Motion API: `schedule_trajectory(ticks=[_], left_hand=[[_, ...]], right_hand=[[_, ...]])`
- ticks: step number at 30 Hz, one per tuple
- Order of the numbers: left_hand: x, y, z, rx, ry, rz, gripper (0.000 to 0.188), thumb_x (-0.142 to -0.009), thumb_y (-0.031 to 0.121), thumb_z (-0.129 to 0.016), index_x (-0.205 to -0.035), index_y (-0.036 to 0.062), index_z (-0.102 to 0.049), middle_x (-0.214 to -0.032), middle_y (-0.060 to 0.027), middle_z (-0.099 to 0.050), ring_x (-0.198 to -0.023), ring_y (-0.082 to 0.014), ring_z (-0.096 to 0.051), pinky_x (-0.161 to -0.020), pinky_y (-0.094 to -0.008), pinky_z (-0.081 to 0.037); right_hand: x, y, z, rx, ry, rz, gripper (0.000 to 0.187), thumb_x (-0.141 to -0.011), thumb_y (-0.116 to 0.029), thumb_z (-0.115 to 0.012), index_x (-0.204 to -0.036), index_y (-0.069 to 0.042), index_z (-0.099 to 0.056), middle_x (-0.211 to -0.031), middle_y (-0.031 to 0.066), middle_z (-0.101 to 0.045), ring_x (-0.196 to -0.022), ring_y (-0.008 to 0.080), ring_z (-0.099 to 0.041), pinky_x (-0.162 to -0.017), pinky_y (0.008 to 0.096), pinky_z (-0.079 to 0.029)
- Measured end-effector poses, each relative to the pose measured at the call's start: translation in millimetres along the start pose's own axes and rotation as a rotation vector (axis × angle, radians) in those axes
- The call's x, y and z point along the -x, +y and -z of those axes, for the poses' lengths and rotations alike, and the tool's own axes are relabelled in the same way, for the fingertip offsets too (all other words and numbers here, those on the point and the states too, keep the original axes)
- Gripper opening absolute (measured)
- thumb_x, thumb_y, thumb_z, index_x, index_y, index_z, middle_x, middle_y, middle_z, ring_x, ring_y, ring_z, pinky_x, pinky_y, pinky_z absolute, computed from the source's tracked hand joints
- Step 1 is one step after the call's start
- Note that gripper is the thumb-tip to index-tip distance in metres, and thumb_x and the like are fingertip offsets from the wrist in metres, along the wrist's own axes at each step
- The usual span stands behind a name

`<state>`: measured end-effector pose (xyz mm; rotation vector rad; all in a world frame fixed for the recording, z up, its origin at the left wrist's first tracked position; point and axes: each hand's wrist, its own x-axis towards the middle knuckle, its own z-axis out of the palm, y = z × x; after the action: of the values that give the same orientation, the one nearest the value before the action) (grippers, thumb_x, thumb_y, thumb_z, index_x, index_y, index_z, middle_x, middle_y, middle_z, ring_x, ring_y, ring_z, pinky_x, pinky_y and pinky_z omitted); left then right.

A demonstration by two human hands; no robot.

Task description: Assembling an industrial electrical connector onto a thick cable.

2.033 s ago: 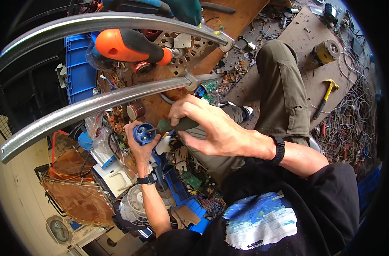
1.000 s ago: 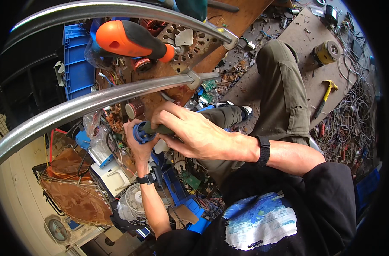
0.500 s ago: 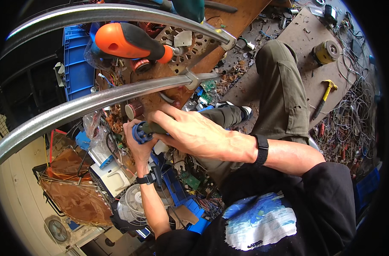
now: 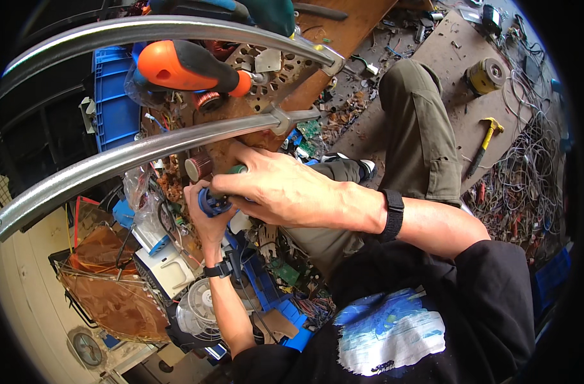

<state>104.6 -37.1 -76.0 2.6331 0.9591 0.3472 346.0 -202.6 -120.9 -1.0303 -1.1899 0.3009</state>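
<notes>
My left hand (image 4: 203, 214) is closed around a round blue part (image 4: 213, 202) with a hollow, darker inside. My right hand (image 4: 285, 189) comes across from the right, its fingers curled around a green-handled tool (image 4: 238, 169). Only the end of that handle shows; its tip is hidden, so I cannot tell its kind. The right fingertips are right beside the blue part. Just beyond the hands lies a copper-wound cylinder (image 4: 198, 168). An orange-and-black tool handle (image 4: 183, 66) stands out above the bench, under a curved metal bar (image 4: 157, 146).
A wooden bench (image 4: 343, 32) holds a perforated metal plate (image 4: 285, 61). Blue crates (image 4: 117, 96) stand at the left. A yellow hammer (image 4: 485, 146) and a wire spool (image 4: 486, 77) lie on a board at the right, beside tangled cables (image 4: 522, 185). A fan (image 4: 201, 301) stands near my left forearm.
My right hand has turned slightly, and the green handle has tipped, showing its end above the fingers now. The left hand keeps its hold on the blue part. The view has shifted slightly.
</notes>
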Motion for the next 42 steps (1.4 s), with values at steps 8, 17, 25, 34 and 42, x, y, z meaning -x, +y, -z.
schedule_trajectory(ticks=[8, 17, 25, 34, 42], left_hand=[[2.6, -6.1, -4.4, 0.139, 0.045, 0.099, 0.077, -0.064, 0.026, -0.103, -0.126, 0.0039, -0.062, -0.113, -0.0063, -0.051, -0.105, -0.0248, -0.056, -0.095, -0.0362, -0.046], [-1.9, 2.3, -0.8, 0.015, 0.008, 0.073, 0.070, -0.063, 0.013, -0.102, -0.121, 0.0057, -0.063, -0.112, -0.0076, -0.052, -0.103, -0.0277, -0.057, -0.095, -0.0371, -0.047], [-2.6, 11.1, -2.3, -0.033, -0.008, 0.016, 0.072, -0.062, 0.011, -0.102, -0.123, 0.0051, -0.065, -0.112, -0.0072, -0.053, -0.103, -0.0271, -0.059, -0.094, -0.0391, -0.050], [-0.8, 19.2, -5.7, -0.099, 0.009, -0.032, 0.068, -0.066, 0.020, -0.103, -0.122, 0.0063, -0.067, -0.112, -0.0091, -0.057, -0.101, -0.0297, -0.063, -0.090, -0.0418, -0.054], [-1.2, 18.9, -7.2, -0.124, 0.045, -0.010, 0.069, -0.061, 0.023, -0.105, -0.118, 0.0087, -0.069, -0.112, -0.0081, -0.061, -0.101, -0.0303, -0.067, -0.087, -0.0432, -0.056]], right_hand=[[-0.5, -2.0, -4.4, -0.119, -0.018, 0.030, 0.056, -0.085, -0.011, -0.079, -0.134, -0.003, -0.053, -0.119, 0.0204, -0.060, -0.103, 0.0419, -0.066, -0.089, 0.0503, -0.059], [-3.5, 0.4, -4.6, -0.069, 0.063, -0.026, 0.047, -0.097, -0.019, -0.077, -0.134, -0.002, -0.054, -0.112, 0.0201, -0.064, -0.099, 0.0413, -0.071, -0.082, 0.0509, -0.059], [4.7, -4.7, 2.8, -0.019, -0.041, -0.145, 0.048, -0.097, -0.024, -0.079, -0.132, -0.002, -0.055, -0.109, 0.0206, -0.065, -0.097, 0.0431, -0.069, -0.080, 0.0510, -0.058], [3.5, -8.7, 5.4, -0.099, 0.025, -0.048, 0.046, -0.091, -0.009, -0.078, -0.130, -0.002, -0.055, -0.124, 0.0228, -0.059, -0.112, 0.0451, -0.064, -0.090, 0.0519, -0.058], [16.5, -10.9, 10.0, 0.013, -0.015, -0.116, 0.062, -0.098, -0.024, -0.083, -0.143, 0.003, -0.051, -0.118, 0.0294, -0.066, -0.100, 0.0492, -0.068, -0.082, 0.0515, -0.058]])
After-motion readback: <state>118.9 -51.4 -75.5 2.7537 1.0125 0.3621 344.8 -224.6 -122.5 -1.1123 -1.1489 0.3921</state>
